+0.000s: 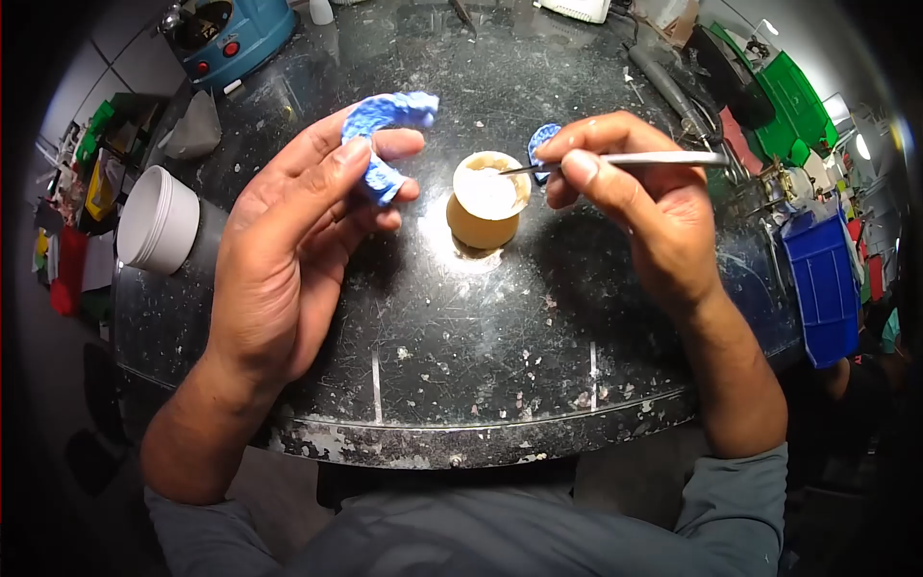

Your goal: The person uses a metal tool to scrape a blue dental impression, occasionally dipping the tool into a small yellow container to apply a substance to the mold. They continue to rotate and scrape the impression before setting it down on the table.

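Left hand (288,231) grips a blue mould (385,144); right hand (625,192) pinches a metal spatula (615,161), tip seemingly in the tan cup (486,204) at twelve o'clock.

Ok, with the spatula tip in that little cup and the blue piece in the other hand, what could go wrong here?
The small tan cup stands free on the dark table, with no hand steadying it; a push from the metal spatula in the right hand could tip it and spill the white material inside. The blue impression piece sits in the left hand's fingertips only, so it might slip.
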{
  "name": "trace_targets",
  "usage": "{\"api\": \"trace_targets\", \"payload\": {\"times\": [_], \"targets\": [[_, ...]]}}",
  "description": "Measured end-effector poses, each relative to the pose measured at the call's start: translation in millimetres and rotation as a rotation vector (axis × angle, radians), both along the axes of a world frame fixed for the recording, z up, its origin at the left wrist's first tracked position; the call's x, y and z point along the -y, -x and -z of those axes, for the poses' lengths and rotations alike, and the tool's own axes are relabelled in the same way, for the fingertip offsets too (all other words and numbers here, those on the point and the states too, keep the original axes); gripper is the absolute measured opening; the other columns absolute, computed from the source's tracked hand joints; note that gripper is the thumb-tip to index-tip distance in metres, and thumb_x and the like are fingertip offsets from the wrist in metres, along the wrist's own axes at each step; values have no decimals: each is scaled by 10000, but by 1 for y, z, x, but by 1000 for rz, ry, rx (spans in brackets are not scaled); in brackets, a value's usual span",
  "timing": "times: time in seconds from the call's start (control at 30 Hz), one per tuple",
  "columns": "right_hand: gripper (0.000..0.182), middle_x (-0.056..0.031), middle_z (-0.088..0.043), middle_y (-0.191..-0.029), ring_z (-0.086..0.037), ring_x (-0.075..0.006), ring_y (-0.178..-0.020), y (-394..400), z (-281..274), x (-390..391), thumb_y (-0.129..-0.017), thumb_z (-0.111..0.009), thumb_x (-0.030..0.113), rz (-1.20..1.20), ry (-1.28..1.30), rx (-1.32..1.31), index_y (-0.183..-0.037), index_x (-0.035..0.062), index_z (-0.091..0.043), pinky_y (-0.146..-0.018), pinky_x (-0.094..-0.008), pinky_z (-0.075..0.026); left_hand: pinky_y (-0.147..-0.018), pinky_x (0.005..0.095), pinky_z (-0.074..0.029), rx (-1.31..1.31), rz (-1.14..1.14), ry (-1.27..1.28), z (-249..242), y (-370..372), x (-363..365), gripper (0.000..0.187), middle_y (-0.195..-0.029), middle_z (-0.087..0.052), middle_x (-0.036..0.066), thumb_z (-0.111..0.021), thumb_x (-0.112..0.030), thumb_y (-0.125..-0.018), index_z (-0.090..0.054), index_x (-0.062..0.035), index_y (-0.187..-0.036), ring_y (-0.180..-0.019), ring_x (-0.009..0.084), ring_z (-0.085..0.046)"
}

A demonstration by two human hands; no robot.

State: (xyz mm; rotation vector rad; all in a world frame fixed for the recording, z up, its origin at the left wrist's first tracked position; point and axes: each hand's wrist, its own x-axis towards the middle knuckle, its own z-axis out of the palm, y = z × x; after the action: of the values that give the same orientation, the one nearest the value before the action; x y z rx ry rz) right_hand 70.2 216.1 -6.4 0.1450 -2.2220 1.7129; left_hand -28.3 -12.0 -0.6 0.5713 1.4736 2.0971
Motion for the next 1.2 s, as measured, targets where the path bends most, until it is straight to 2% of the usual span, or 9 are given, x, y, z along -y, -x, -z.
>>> {"api": "trace_targets", "payload": {"times": [0.07, 0.13, 0.27, 0.4, 0.73, 0.87, 1.07, 1.13, 1.2], "targets": [[219, -93, -657, -990, -621, -122, -842, 1, 1, -3, -935, -587, 138, -24, 4, -26, -1065, -35, -619, -789, -256, -498, -931, 263, -542, -30, 22, -22, 1, 4, 2, 463, -1264, -587, 172, -526, -127, -991, -396, 70, -1390, -1086, 210, -637], [212, -107, -638, -1050, -609, -132, -888, 0, 1, -6, -920, -580, 117, -75, 36, -24, -1066, -34, -605, -815, -263, -492, -949, 273, -538, -29, 4, -36, -1, 1, -1, 443, -1267, -580, 190, -546, -102, -978, -412, 65, -1365, -1105, 225, -633], [214, -90, -640, -1016, -607, -114, -870, 1, 3, 0, -932, -595, 118, 13, 125, -67, -1084, -33, -609, -810, -260, -494, -993, 310, -527, -44, 5, -6, 0, 1, 0, 376, -1268, -558, 247, -585, -26, -941, -441, 41, -1281, -1127, 273, -627], [253, -56, -652, -938, -609, -89, -844, 2, -1, 4, -977, -584, 158, 57, 74, -55, -1138, -35, -615, -786, -233, -493, -978, 322, -532, -38, 4, -32, 2, -1, -2, 349, -1256, -562, 264, -598, -14, -926, -441, 16, -1236, -1102, 288, -641], [320, -89, -641, -956, -587, -86, -788, 1, 2, 2, -1056, -417, 230, 24, 60, -133, -1046, -28, -605, -733, -243, -484, -937, 315, -531, -394, -41, 15, 5, -6, -6, 665, -1148, -648, 200, -655, -10, -864, -332, -7, -1445, -1020, 222, -668], [316, -88, -640, -970, -577, -84, -775, 1, 2, 0, -1055, -421, 229, 23, 44, -149, -1028, -25, -608, -727, -242, -476, -910, 303, -540, -479, -81, 12, 4, -8, -6, 702, -1082, -678, 160, -666, -2, -844, -328, -16, -1458, -978, 196, -675], [310, -94, -641, -988, -577, -85, -786, 1, 4, 2, -1052, -428, 226, 19, 42, -136, -1014, -19, -613, -730, -241, -476, -896, 290, -541, -417, -57, 119, 0, -13, -2, 692, -1001, -688, 109, -671, 20, -837, -343, -15, -1445, -947, 158, -675], [263, -11, -624, -921, -568, -59, -783, 2, 5, 4, -1032, -487, 211, 23, 118, -134, -996, 2, -642, -743, -218, -466, -893, 284, -538, -416, -38, 113, 3, -13, -3, 688, -996, -689, 106, -674, 26, -834, -348, -15, -1439, -945, 156, -677], [265, -10, -622, -917, -569, -61, -786, 3, 6, 3, -1032, -487, 211, 24, 98, -129, -999, -1, -642, -746, -218, -466, -891, 269, -526, -395, -22, 129, 3, -16, -4, 691, -991, -690, 103, -685, 42, -826, -355, -18, -1430, -938, 155, -681]]}}
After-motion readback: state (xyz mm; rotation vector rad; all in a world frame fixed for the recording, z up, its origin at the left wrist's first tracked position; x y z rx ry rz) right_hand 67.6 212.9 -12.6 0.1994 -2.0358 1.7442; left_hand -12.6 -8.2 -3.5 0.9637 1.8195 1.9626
